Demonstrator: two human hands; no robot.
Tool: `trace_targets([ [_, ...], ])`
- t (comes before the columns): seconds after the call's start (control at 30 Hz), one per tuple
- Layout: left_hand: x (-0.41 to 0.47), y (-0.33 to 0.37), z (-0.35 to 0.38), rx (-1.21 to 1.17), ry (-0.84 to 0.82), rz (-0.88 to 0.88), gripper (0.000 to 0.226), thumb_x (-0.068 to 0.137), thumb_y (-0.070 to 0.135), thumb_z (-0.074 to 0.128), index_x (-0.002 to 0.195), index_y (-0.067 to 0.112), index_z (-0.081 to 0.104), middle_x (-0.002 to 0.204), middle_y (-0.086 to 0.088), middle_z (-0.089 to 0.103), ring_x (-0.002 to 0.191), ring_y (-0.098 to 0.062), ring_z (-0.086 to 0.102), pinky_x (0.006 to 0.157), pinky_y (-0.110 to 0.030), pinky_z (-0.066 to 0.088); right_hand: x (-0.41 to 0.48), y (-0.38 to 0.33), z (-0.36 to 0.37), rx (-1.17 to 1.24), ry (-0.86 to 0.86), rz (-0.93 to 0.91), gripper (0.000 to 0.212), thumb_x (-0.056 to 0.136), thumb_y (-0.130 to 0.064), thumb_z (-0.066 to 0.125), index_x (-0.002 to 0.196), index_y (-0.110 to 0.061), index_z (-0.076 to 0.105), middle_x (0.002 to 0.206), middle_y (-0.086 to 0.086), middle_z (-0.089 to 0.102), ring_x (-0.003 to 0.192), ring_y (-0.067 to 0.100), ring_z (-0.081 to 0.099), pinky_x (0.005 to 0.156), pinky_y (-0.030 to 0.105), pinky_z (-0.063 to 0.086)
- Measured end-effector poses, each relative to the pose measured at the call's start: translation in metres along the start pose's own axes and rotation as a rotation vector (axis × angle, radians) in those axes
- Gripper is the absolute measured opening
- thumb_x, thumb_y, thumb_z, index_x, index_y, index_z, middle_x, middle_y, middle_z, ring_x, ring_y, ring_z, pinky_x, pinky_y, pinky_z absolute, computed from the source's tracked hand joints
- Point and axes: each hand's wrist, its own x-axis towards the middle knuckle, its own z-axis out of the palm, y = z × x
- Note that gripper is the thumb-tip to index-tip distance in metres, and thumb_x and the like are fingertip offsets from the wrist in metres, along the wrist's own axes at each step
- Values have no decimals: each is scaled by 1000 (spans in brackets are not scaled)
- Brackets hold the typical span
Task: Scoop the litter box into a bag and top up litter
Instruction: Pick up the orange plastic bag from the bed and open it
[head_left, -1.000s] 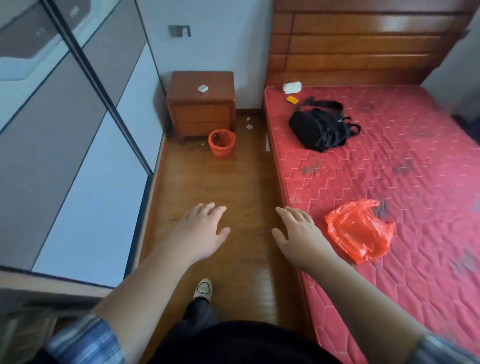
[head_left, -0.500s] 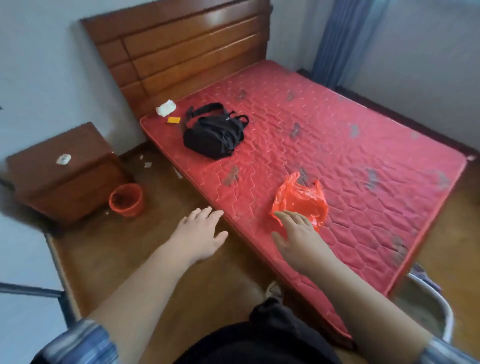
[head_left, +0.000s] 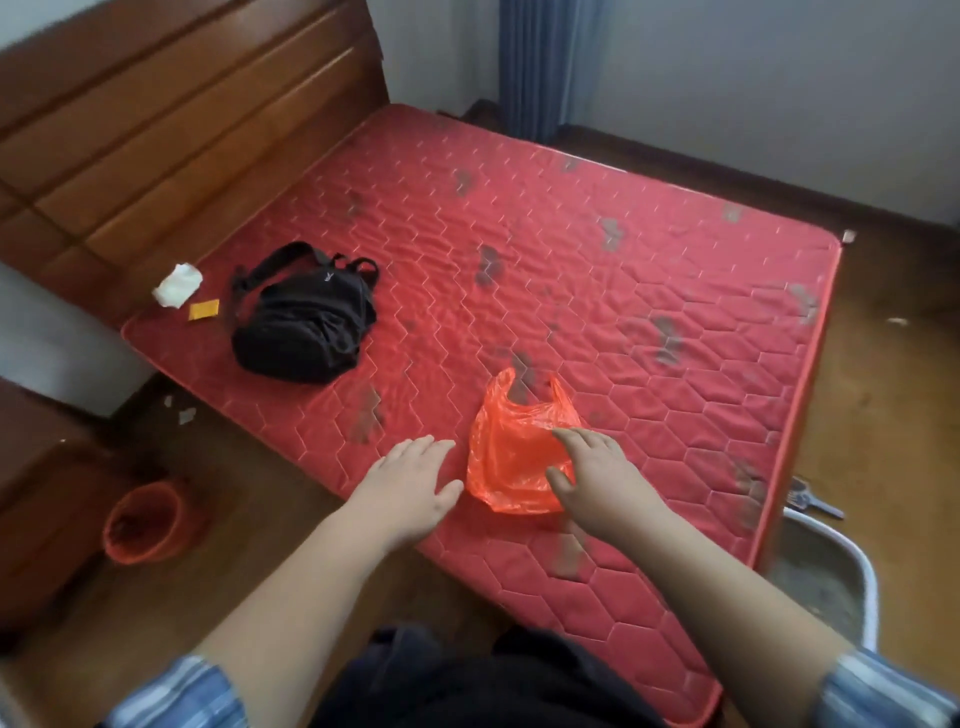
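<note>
On the near edge of the red mattress (head_left: 649, 291), just past 6 o'clock of view centre, lies the orange plastic bag (head_left: 511, 457), crumpled flat, 2 handles pointing to 12 o'clock and its closed bottom toward the person, so its long axis runs 12 to 6. Right hand (head_left: 597, 478) is the nearer 1: fingers extended and spread over the bag's right side, thumb at its lower right edge, nothing pinched or gathered; whether the palm presses the plastic I cannot tell. Left hand (head_left: 410, 483) hovers flat and relaxed, holding nothing, just beside the bag, which sits at its 3 o'clock with a thin strip of mattress between. Litter box (head_left: 831, 582) shows at 4 o'clock on the floor past the mattress corner, white rim, grey litter, partly hidden by the mattress and the right forearm. Small grey tool (head_left: 813, 500) lies on the floor at the box's 12 o'clock, too blurred to name. Black bag (head_left: 304, 327) sits at 10 o'clock, orange bin (head_left: 143, 522) at 8 o'clock on the floor. Judgement: step is bag pickup, scooping not begun; right hand closes, left likely helps open the mouth from the handle end.
</note>
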Motion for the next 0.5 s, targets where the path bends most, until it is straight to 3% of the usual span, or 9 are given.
trace_targets([
  [0.3,152,11,7,19,-129,56,56,98,43,42,150,23,33,154,1,37,142,-21,32,115,-42,32,112,59,20,30,-91,203,58,98,-39,47,152,-20,35,154,2,40,143,25,29,113,44,36],
  [0.4,213,11,30,-7,-227,48,54,97,43,43,148,24,36,150,0,42,137,-22,39,110,-43,37,161,85,40,138,-130,313,58,97,-36,51,150,-16,39,152,6,44,141,27,36,115,42,32],
  [0.5,281,6,72,-202,-265,-43,45,96,33,48,140,23,47,142,-3,49,129,-20,48,107,-36,39,217,116,73,349,-191,468,57,96,-31,57,148,-15,42,149,9,49,138,26,44,114,35,33],
])
